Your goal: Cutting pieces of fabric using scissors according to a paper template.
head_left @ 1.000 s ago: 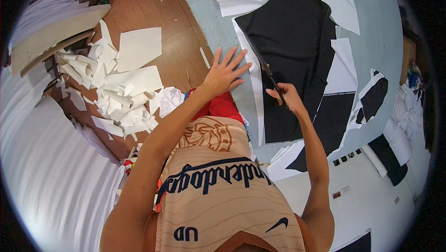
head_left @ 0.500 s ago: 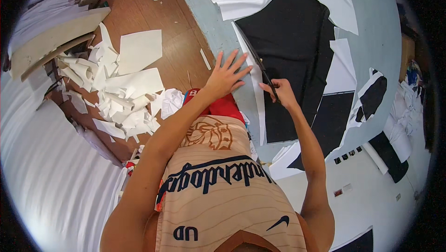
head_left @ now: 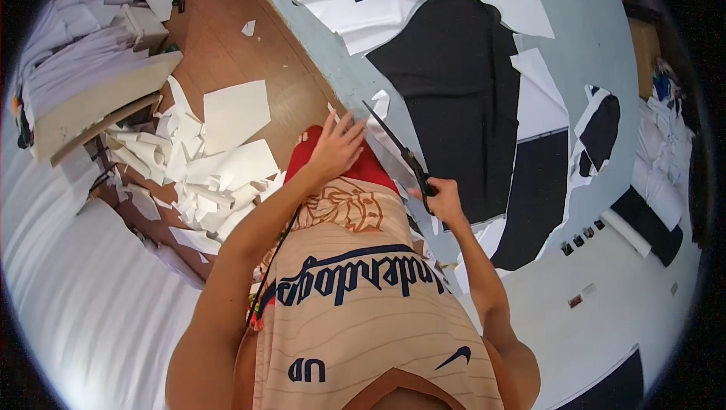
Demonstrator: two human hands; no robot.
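My right hand (head_left: 445, 200) is closed round the black handles of a pair of large scissors (head_left: 412, 162). Their long blades point up and to the left, beside the left edge of a black fabric piece (head_left: 461, 100) lying on the grey table. A narrow white strip (head_left: 380, 106), curled at its far end, lies near the blade tips; part of it passes behind the scissors. Over my red shorts, by the table's edge, my left hand (head_left: 338, 149) has its fingers apart and holds nothing visible.
White sheeting (head_left: 363, 20) and black and white offcuts (head_left: 541, 92) surround the black piece on the grey table (head_left: 586, 54). A heap of white scraps (head_left: 200, 156) covers part of the brown floor (head_left: 227, 1) at left. White cloth (head_left: 98, 274) hangs at far left.
My left hand has drawn back left off the table edge. My right hand and the scissors have moved nearer me, off the black fabric. The white strip has come away from its edge.
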